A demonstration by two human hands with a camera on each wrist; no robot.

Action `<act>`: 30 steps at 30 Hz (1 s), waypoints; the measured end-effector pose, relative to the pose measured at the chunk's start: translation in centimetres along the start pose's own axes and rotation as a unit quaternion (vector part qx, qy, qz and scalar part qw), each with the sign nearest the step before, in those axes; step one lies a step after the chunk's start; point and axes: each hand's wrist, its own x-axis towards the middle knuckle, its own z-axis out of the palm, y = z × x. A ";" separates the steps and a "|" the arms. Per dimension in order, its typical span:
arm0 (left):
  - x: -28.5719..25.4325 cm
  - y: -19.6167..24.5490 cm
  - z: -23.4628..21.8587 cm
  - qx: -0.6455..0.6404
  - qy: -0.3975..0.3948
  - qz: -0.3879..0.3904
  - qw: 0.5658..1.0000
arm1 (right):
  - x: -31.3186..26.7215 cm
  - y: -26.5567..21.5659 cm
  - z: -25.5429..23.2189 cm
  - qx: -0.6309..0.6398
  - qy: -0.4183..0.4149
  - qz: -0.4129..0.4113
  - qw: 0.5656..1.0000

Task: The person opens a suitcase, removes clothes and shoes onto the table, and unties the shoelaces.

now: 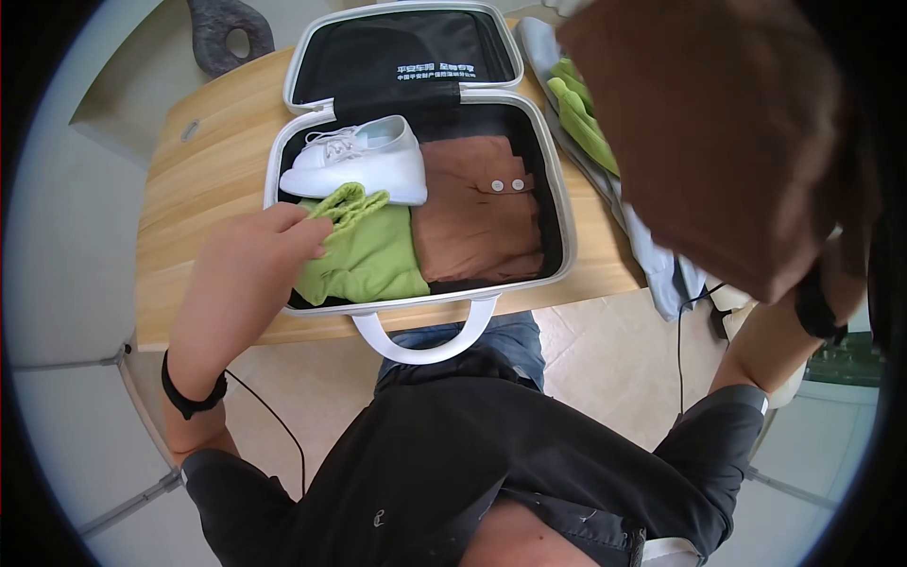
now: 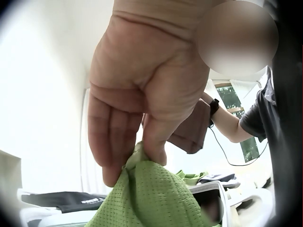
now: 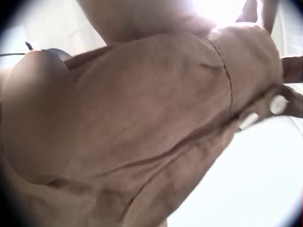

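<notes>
My left hand is over the front left of an open white suitcase. Between thumb and fingers it pinches a green mesh garment, whose folded body lies in the case, a braided green band along its top. Behind it a white lace-up shoe lies in the case. A folded brown garment with two white buttons fills the right half. My right hand holds up another brown garment, also with white buttons; the cloth hides that hand in the head view.
The suitcase stands on a wooden table, its handle over the front edge and its black-lined lid raised behind. Right of it lie grey-blue clothing and a green garment. A grey ring-shaped object is at the back left.
</notes>
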 end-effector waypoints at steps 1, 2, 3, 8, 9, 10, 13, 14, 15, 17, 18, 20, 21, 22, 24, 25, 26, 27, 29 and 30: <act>-0.1 0.2 -0.3 -0.010 0.023 -0.011 1.000 | -0.2 1.5 1.8 0.148 -0.058 0.089 0.983; -0.2 0.3 -0.6 -0.011 0.025 -0.008 1.000 | -0.6 3.2 4.4 0.291 -0.112 0.174 0.934; -0.3 0.5 -0.9 -0.026 0.044 -0.009 0.999 | -1.9 2.8 5.9 0.289 -0.112 0.174 0.935; -1.2 0.3 -3.2 -0.113 0.102 -0.008 0.988 | -8.6 -4.0 14.5 0.263 -0.587 0.073 0.763; -1.5 0.2 -3.9 -0.124 0.119 -0.004 0.985 | -9.6 -5.1 15.9 0.230 -0.632 0.024 0.740; -1.7 0.2 -4.4 -0.135 0.135 0.000 0.982 | -10.3 -6.2 16.9 0.196 -0.673 -0.025 0.713; -1.9 0.4 -5.6 -0.159 0.138 -0.016 0.977 | -11.1 -8.8 18.8 0.140 -0.704 -0.079 0.691; -2.0 0.3 -5.6 -0.157 0.138 -0.015 0.978 | -10.5 -9.4 19.1 0.140 -0.703 -0.078 0.692; -2.2 0.1 -5.7 -0.173 0.168 -0.008 0.971 | -9.9 -9.9 19.3 0.124 -0.737 -0.093 0.658; -2.5 -0.6 -6.1 -0.188 0.197 0.004 0.962 | -9.8 -10.4 19.4 0.099 -0.764 -0.102 0.629; -2.9 -1.2 -6.4 -0.211 0.238 -0.002 0.948 | -10.3 -10.4 19.9 0.096 -0.764 -0.099 0.631; -3.2 -2.2 -7.3 -0.233 0.280 -0.010 0.931 | -10.7 -10.4 20.8 0.089 -0.771 -0.068 0.628; -3.0 -2.8 -7.8 -0.251 0.322 0.011 0.913 | -10.7 -10.4 20.9 0.088 -0.771 -0.067 0.628; -2.8 -3.1 -8.2 -0.269 0.364 0.033 0.891 | -10.6 -10.2 20.9 0.103 -0.783 -0.033 0.613; -2.4 -3.3 -8.7 -0.305 0.386 0.028 0.870 | -10.2 -10.0 20.4 0.113 -0.791 0.005 0.601; -2.0 -3.1 -9.0 -0.324 0.394 0.011 0.860 | -10.3 -10.2 19.9 0.109 -0.773 0.012 0.624; -1.5 -2.9 -9.2 -0.343 0.401 -0.006 0.849 | -10.4 -10.5 19.8 0.105 -0.755 0.019 0.647; -0.9 -2.3 -9.3 -0.362 0.392 0.028 0.845 | -10.4 -10.7 20.2 0.103 -0.766 0.023 0.634; -0.4 -2.6 -9.4 -0.359 0.384 0.048 0.849 | -10.9 -10.9 20.8 0.099 -0.760 0.007 0.643; -0.4 -2.7 -9.4 -0.356 0.373 0.064 0.854 | -11.3 -10.9 21.1 0.097 -0.754 -0.010 0.649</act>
